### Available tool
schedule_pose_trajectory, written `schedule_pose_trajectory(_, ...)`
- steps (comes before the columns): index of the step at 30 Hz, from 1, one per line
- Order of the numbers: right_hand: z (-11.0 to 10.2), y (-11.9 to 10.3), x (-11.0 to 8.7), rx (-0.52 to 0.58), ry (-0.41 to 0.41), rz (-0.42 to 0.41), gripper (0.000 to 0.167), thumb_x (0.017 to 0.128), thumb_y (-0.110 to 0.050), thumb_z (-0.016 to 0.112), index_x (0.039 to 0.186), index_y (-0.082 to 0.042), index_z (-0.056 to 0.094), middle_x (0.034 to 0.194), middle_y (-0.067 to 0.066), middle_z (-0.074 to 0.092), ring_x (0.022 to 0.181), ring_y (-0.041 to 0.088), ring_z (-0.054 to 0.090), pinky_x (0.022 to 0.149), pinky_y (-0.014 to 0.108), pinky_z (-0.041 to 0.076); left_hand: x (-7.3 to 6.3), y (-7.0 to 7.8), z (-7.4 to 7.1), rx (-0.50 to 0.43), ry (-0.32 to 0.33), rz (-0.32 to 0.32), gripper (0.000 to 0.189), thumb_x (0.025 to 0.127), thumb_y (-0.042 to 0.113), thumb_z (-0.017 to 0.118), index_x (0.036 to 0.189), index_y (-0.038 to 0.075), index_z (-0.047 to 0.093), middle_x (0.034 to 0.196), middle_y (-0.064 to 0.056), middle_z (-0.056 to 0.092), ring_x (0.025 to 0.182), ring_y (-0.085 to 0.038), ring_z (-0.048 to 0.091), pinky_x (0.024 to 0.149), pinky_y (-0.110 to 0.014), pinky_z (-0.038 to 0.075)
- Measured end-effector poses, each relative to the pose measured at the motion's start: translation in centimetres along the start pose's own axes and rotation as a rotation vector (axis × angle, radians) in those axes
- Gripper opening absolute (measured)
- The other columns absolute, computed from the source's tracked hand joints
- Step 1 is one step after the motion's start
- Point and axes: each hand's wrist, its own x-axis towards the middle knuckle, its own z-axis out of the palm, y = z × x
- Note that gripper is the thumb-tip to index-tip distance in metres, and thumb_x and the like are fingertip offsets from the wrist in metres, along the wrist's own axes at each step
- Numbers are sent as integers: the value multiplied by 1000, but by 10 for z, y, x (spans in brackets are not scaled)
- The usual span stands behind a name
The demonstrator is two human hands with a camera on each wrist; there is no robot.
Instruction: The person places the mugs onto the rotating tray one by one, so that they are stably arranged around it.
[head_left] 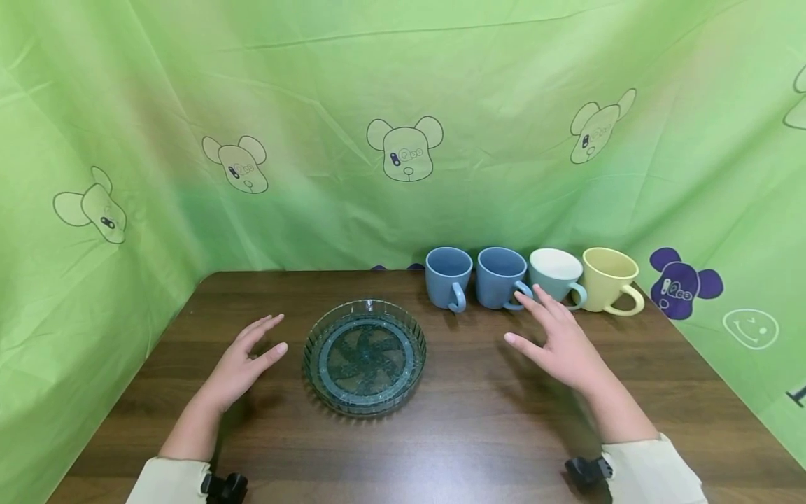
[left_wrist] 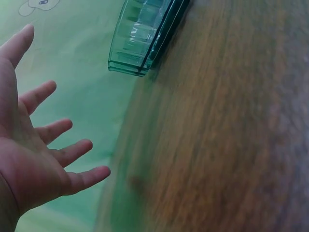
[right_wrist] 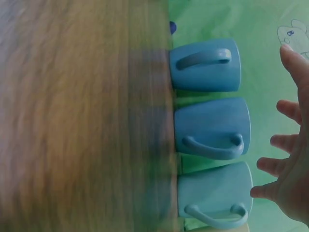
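My left hand [head_left: 242, 364] hovers left of a round, ribbed green glass dish [head_left: 366, 360], its fingers spread and nothing in them. In the left wrist view the dish's wall [left_wrist: 137, 41] shows beyond the spread fingers. On the other side, my right hand [head_left: 560, 343] is held over the table with fingers spread and holds nothing. In the head view its fingertips overlap the handles of a second blue mug [head_left: 497, 280] and a light teal mug [head_left: 550, 280]. Left of these stands another blue mug [head_left: 443, 280]; a yellow mug [head_left: 604, 280] ends the row.
The mugs stand upright in a row along the back edge of the brown wooden table [head_left: 472, 448]. Right behind that edge hangs a green cloth [head_left: 302, 210] printed with bear heads, which also runs down both sides. Black straps with small devices sit at both wrists.
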Motion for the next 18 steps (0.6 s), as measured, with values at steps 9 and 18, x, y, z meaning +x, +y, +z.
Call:
schedule_pose_trajectory(9,5,-5,9,105,30,36,78,80,-26,82,145,-5,44,152,27,29,135,50,29,101,70,29,6,-1,4,-158,6,-75,58,99,36,57,151,17,38,155,-15,27,135,-41,36,101,-64,36)
schedule_pose_trajectory(18,17,-6,16,151,30,55,77,79,-23,83,143,-2,45,151,27,32,134,46,34,102,63,35,11,-3,7,-333,-99,-78,61,99,23,58,153,11,31,154,-21,26,131,-42,38,97,-53,47)
